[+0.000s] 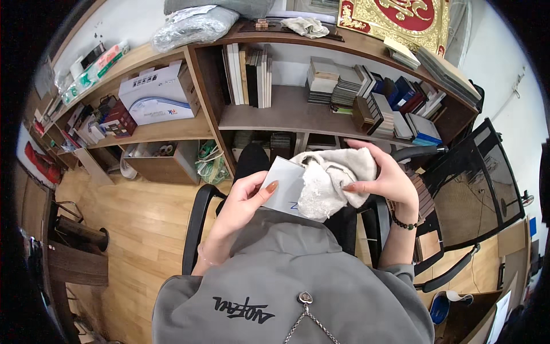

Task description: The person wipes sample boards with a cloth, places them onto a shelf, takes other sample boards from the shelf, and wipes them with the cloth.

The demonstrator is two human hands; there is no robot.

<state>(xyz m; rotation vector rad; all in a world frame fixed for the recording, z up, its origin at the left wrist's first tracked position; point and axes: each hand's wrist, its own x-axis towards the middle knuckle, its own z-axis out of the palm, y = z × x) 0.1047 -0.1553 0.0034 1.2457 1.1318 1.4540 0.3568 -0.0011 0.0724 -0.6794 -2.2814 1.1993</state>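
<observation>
My left hand (247,198) grips the lower left edge of a flat white-grey card or sample board (285,186), thumb on its face. My right hand (385,175) holds a bunched white cloth (329,180) against the right part of that card, fingers curled over the cloth. The cloth hides much of the card's right side. Both hands are raised in front of my chest, above my grey hooded top (286,286).
A wooden shelf unit (298,114) with books, sample stacks and a white box (157,94) stands ahead. A black mesh chair (478,189) is at the right, a black armrest (195,223) at the left. A wood floor (137,223) lies below left.
</observation>
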